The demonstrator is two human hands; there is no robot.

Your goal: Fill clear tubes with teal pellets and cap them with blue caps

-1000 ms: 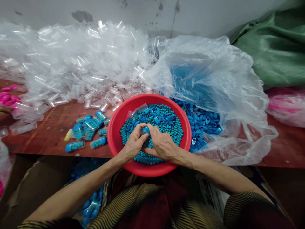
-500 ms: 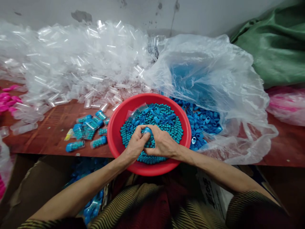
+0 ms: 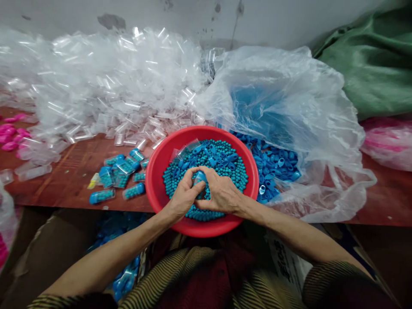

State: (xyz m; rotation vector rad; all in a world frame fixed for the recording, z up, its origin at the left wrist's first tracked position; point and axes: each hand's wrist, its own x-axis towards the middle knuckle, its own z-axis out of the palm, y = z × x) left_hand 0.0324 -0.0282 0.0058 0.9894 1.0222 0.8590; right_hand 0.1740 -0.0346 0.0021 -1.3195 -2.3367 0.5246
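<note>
Basin (image 3: pixel 153 171), red, sits at the near edge of the table (image 3: pixel 64 171); directions taken from its centre. Inside: teal beads (image 3: pixel 240 178), with blue caps (image 3: pixel 213 159) and clear tubes (image 3: pixel 192 146) on top toward 11 to 1 o'clock. Filled tubes (image 3: pixel 134 191) lie at 9 o'clock, just outside the rim. Heap of empty tubes (image 3: pixel 112 81) spans 10 to 12 o'clock. Plastic bag (image 3: pixel 289 81) at 1 to 2 o'clock partly covers the loose caps (image 3: pixel 280 167) beside the rim.

Grip: my left hand (image 3: pixel 184 193) and right hand (image 3: pixel 222 191) meet above the beads, pinching one blue-topped tube (image 3: pixel 200 177) between thumbs and fingertips. Fingers curl narrowly; my right thumb extends lower, apart from its index finger. My fingers hide part of the tube, so its contents are unclear.
</note>
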